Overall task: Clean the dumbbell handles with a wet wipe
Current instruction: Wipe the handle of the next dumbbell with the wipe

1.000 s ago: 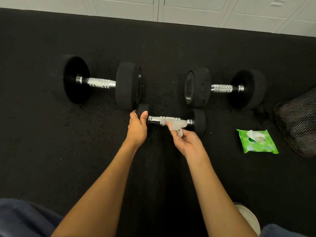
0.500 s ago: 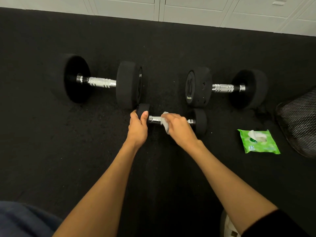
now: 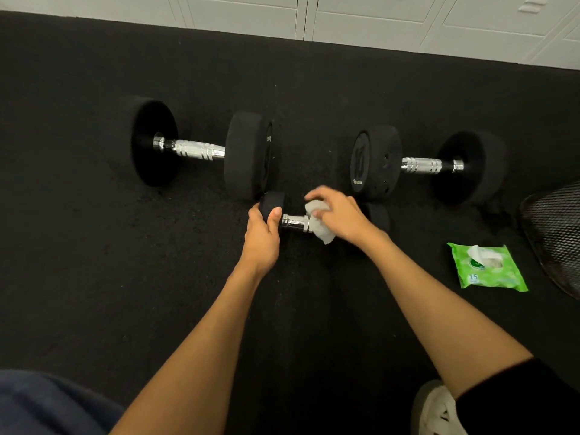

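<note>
On floor (image 3: 94,277), three dumbbells (image 3: 197,149); left hand (image 3: 262,240) grips smallest dumbbell (image 3: 295,221); right hand (image 3: 342,215) clutches one wipe (image 3: 320,230).

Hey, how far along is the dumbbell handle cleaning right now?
Done: a wet wipe is out of the open wipe pack. In hand: the right hand holds it against the handle of the small dumbbell while the left hand grips its left head. Left: the large left dumbbell and large right dumbbell lie behind, untouched now; their cleanliness can't be told.
</note>
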A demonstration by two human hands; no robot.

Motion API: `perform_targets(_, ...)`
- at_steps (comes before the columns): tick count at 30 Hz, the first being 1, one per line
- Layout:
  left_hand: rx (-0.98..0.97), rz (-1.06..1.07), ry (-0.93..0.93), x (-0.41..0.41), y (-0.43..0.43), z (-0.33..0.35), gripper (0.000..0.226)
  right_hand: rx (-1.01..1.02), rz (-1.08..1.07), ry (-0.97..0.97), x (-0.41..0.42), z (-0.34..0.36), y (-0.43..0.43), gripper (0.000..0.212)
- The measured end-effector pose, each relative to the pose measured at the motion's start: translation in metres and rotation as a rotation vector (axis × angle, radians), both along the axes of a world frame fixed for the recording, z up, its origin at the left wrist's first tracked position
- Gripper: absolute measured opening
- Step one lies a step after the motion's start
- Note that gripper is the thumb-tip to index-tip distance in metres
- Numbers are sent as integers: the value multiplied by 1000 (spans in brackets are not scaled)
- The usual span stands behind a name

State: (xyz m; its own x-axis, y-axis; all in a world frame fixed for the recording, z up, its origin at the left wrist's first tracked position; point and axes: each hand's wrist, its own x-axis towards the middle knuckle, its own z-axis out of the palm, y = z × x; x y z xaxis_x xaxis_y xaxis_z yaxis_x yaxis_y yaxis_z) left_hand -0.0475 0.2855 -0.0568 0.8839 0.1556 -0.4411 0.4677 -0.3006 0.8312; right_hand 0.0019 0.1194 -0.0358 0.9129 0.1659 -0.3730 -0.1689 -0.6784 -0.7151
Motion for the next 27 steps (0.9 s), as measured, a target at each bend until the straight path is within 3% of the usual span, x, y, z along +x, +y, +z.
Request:
perform_targets(3,-7,-2,3,0,1,-2,62,-22,-121,57,17,-4,6,19)
perform_targets(7,-28,3,-11,-1,1,-3,63,-173,64,228,29,-7,23,24)
perform_targets(14,-48,22,-1,1,1,-5,62,-19,187,76,15,-1,30,13)
perform_targets(22,-29,10,-20,-1,1,-5,62,-151,202,213,39,-2,26,22)
perform_targets(27,-44,14,-20,-1,2,-5,63,-151,325,109,38,-1,34,15)
